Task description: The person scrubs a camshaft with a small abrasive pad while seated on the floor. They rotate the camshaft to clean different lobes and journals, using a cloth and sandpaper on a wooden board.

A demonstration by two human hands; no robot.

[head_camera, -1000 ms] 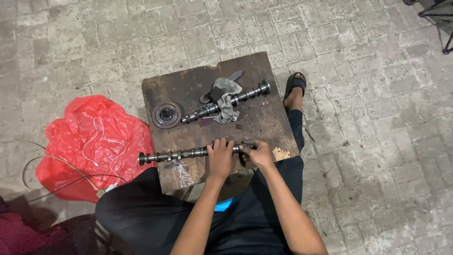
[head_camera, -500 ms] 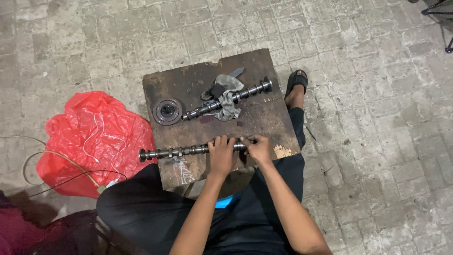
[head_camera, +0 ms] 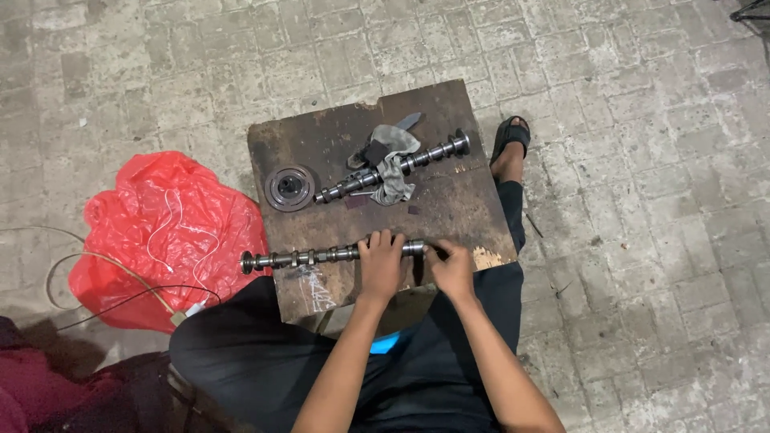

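I hold the near camshaft (head_camera: 321, 256) at the tabletop's (head_camera: 457, 204) front edge, left hand (head_camera: 382, 261) fingers wrapped over it, right hand (head_camera: 451, 269) pinching its end; a firm grip seems needed.

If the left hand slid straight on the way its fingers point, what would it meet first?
The left hand lies on the near camshaft, fingers pointing away across the board. Straight ahead there is bare wood, then probably the grey rag draped over the far camshaft; the exact line is uncertain.
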